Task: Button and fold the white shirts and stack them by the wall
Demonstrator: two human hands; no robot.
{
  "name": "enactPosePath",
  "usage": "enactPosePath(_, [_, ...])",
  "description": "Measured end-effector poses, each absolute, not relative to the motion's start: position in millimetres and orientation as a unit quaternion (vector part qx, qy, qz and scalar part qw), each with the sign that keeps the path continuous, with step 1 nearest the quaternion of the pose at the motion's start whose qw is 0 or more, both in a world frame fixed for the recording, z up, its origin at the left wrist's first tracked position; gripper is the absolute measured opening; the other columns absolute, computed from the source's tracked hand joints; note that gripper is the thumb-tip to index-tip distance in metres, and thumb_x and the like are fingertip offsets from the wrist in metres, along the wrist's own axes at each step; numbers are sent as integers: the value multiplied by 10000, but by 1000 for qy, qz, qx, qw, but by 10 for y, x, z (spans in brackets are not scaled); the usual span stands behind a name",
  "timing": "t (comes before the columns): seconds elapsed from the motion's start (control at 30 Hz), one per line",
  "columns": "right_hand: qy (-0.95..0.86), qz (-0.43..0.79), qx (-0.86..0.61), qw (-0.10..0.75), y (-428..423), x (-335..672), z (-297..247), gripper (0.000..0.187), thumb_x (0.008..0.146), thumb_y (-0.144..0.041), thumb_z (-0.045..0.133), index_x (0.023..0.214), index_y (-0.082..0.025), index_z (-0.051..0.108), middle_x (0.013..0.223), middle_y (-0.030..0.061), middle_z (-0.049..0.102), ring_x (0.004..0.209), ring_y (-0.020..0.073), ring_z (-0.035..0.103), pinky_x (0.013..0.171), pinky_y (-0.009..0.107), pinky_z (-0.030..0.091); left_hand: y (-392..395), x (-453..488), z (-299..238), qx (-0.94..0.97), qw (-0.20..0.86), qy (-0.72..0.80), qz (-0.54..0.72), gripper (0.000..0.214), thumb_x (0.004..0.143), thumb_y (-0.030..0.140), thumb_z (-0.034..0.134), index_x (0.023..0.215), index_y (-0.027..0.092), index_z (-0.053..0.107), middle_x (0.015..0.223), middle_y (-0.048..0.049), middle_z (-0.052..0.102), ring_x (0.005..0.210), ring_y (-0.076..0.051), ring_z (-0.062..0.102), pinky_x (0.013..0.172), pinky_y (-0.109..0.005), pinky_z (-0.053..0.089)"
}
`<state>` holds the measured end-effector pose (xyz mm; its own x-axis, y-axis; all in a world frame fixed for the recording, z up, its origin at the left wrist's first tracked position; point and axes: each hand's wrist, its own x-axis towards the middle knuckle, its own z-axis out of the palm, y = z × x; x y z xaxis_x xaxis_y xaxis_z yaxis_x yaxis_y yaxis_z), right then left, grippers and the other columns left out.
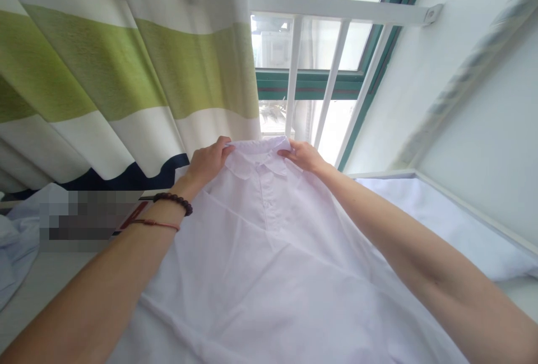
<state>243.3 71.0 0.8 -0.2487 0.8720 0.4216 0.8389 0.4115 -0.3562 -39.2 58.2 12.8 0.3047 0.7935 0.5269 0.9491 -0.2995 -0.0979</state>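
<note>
A white collared shirt (252, 274) is spread out in front of me, its buttoned placket facing up and its collar at the far end. My left hand (210, 161) pinches the left side of the collar between thumb and fingers. On the collar's right side, my right hand (303, 154) grips the fabric in the same way. Soft creases run across the shirt's body, and its lower part passes out of view at the bottom. A dark bead bracelet (173, 203) and a thin reddish cord (155, 223) circle my left wrist.
A white and green striped curtain (202, 67) hangs at the back left. White railing (336, 8) crosses the green-framed window behind the shirt. More white fabric lies on the right (437, 224) and at the far left (17, 246). A blurred-out patch covers something left of the shirt.
</note>
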Motion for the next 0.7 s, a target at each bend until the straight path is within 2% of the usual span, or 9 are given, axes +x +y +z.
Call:
enactPosePath(0.13, [-814, 65, -499, 289, 660, 2538, 67, 283, 884, -436, 497, 959, -205, 642, 911, 54, 692, 807, 205, 624, 695, 279, 432, 473, -398, 193, -807, 203, -514, -208, 486, 989, 506, 226, 1229, 147, 448, 886, -88, 688, 777, -224, 644, 649, -280, 382])
enactPosePath(0.33, [-820, -49, -488, 293, 217, 2639, 215, 324, 909, -472, 445, 951, -199, 615, 701, 27, 639, 636, 183, 579, 588, 264, 384, -12, -369, 335, -813, 296, -456, -208, 545, 989, 517, 165, 1131, 137, 529, 700, -56, 668, 642, -215, 648, 533, -258, 346])
enactPosePath(0.53, [-804, -179, -445, 352, -578, 2730, 189, 407, 935, -521, 370, 773, -188, 538, 555, 3, 531, 478, 133, 468, 489, 240, 298, -747, -414, 372, -824, 389, -293, -291, 295, 986, 409, 357, 960, 178, 539, 618, 3, 664, 483, -145, 598, 449, -233, 325])
enactPosePath(0.7, [-820, -216, -370, 380, -1266, 2825, 76, 380, 945, -437, 415, 647, -201, 425, 497, -41, 410, 426, 89, 327, 449, 233, 232, -1445, -483, 234, -862, 341, -209, -312, 90, 943, 283, 509, 985, 206, 484, 719, 24, 698, 555, -105, 623, 528, -229, 445])
